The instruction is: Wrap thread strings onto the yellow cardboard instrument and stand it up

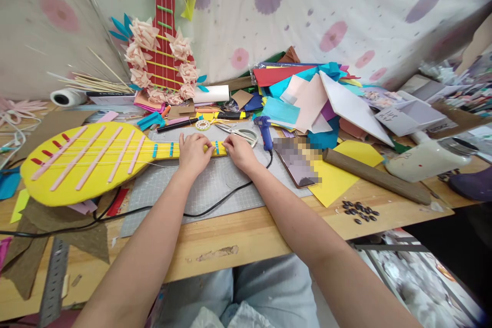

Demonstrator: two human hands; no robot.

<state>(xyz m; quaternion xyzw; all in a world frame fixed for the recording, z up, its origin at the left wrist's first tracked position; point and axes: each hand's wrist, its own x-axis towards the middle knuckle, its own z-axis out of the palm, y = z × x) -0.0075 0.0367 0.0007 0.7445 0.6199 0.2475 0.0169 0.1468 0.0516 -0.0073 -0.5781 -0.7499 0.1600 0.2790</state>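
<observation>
Sat at a pale wooden table (pixel 246 236), with a flat yellow toy guitar (pixel 98 177) lying lengthwise on it, neck (pixel 163 150) to the right. Had a grey gridded cutting mat (pixel 154 189) beneath the guitar's neck and a blue plastic glue gun (pixel 265 133) to the right of the guitar. Rested the bare left hand (pixel 194 154) over the guitar's neck, thumb and forefinger nearly meeting. Set the bare right hand (pixel 240 151) at the guitar's far right end, fingers bent, tips bunched together. Could not tell what, if anything, either hand gripped. Saw thin white strings (pixel 165 166) along the guitar, one straying off the near edge of its neck, and narrow blue strips (pixel 155 151) across that neck. Probably called for steadying the neck lightly, drawing each string evenly taut and parallel, and not scuffing the blue strips.
</observation>
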